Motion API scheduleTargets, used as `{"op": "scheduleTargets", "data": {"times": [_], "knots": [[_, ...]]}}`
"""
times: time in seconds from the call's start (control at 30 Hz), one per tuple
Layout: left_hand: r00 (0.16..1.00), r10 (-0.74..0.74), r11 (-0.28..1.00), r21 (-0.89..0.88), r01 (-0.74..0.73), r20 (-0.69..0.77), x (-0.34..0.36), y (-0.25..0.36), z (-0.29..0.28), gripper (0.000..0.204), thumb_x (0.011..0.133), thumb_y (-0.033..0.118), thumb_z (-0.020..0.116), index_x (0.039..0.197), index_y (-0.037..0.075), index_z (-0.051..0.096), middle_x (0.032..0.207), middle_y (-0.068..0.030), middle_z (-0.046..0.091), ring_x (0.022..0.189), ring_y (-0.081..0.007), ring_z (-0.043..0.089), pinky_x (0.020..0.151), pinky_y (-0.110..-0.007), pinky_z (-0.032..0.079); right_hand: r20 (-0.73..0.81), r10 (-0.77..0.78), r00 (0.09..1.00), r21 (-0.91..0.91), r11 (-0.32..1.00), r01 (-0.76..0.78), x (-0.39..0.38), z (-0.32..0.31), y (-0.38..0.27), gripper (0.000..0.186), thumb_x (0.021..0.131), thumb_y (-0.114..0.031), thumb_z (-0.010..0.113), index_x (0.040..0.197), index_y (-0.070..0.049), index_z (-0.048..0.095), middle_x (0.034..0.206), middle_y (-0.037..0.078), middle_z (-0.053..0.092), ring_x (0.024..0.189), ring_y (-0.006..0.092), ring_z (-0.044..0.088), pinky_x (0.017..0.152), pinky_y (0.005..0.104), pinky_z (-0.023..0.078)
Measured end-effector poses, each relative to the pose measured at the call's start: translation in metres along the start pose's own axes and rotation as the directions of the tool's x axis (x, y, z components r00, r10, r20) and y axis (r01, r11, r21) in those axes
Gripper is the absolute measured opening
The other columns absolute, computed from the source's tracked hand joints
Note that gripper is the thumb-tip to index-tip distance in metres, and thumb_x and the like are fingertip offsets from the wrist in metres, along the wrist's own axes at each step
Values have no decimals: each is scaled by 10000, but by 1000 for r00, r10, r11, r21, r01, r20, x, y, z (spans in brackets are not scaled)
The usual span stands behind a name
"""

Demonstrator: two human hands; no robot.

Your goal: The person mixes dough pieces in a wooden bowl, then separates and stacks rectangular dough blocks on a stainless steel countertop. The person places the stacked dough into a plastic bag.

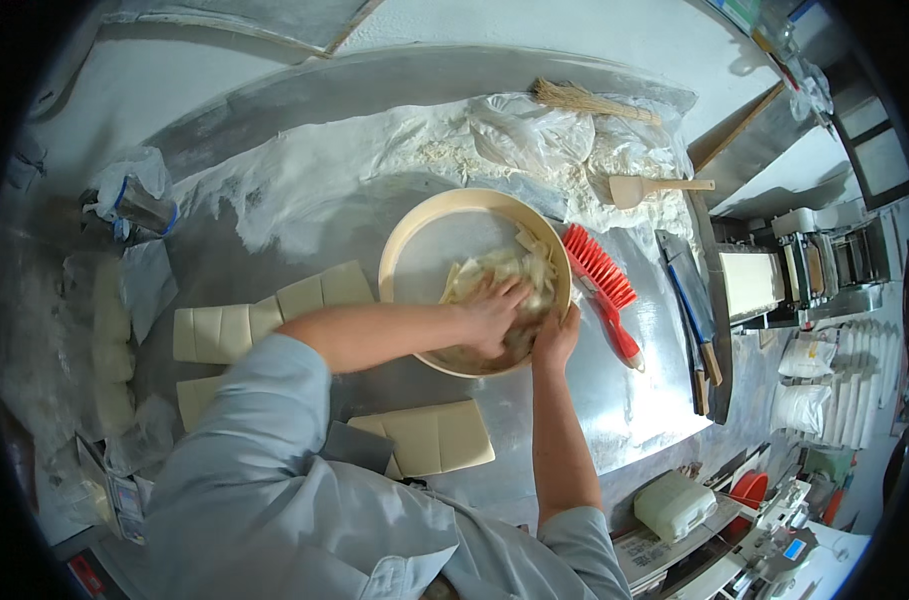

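Note:
A round sieve (471, 199) with a pale wooden rim rests on the metal worktable, holding a loose heap of flat, pale dough strips (536, 265) on its right side. My left hand (496, 312) reaches into the sieve from the left, fingers apart and touching the strips; some fingertips are hidden among them. At the lower right of the rim, my right hand (556, 338) grips the sieve's wall, part of its fingers out of sight. Just right of it lies a red bristle brush (599, 270).
Scored dough slabs (434, 436) lie below the sieve and more dough slabs (214, 333) at its left. White flour (344, 150) covers the back, with a plastic bag (524, 135), straw brush (594, 100) and wooden paddle (634, 191). Large knives (688, 290) lie along the right edge.

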State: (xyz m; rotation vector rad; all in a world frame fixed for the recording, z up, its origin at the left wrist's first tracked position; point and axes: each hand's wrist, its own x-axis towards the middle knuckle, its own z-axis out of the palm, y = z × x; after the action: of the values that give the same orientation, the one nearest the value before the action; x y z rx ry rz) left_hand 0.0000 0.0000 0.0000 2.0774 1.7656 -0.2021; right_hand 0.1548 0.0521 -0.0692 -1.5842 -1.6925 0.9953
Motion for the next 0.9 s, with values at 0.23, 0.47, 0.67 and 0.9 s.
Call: {"op": "scheduleTargets", "data": {"times": [0.23, 0.47, 0.67, 0.9], "knots": [[948, -201, 954, -270, 132, -247, -14, -46, 53, 658, 663, 342, 662, 1269, 216, 440, 1398, -158, 225, 1277, -365, 220, 1030, -558, 150, -38, -117, 992, -10, 993, 116, 1, 1, 2, 281, 802, -96, 469, 1072, -32, 517, 961, 186, 552, 906, 375, 497, 796, 454, 371], [991, -136, 988, -70, 137, 19, -28, -36, -5, 656, 711, 383, 612, 1277, 116, 417, 1325, -172, 299, 1226, -356, 281, 1028, -449, 247, -20, -165, 986, 26, 986, 166, -4, -2, -1, 285, 784, -68, 463, 1058, -7, 518, 936, 204, 550, 880, 384, 509, 773, 449, 391], [935, -9, 997, 63, 33, -356, 24, -23, 42, 620, 663, 431, 625, 1186, 114, 518, 1313, -192, 315, 1232, -355, 284, 1023, -473, 235, 47, -83, 995, 22, 996, 82, -6, -4, -6, 293, 793, -70, 440, 1068, 1, 512, 965, 216, 551, 902, 385, 513, 785, 443, 397], [991, -103, 987, -131, 92, -80, -9, -70, 21, 574, 627, 410, 663, 1115, 124, 564, 1323, -194, 307, 1229, -370, 284, 974, -491, 305, 3, -151, 989, 44, 988, 150, -8, -1, -2, 240, 800, -67, 448, 1023, -5, 510, 916, 214, 539, 870, 394, 505, 757, 455, 389]]}}
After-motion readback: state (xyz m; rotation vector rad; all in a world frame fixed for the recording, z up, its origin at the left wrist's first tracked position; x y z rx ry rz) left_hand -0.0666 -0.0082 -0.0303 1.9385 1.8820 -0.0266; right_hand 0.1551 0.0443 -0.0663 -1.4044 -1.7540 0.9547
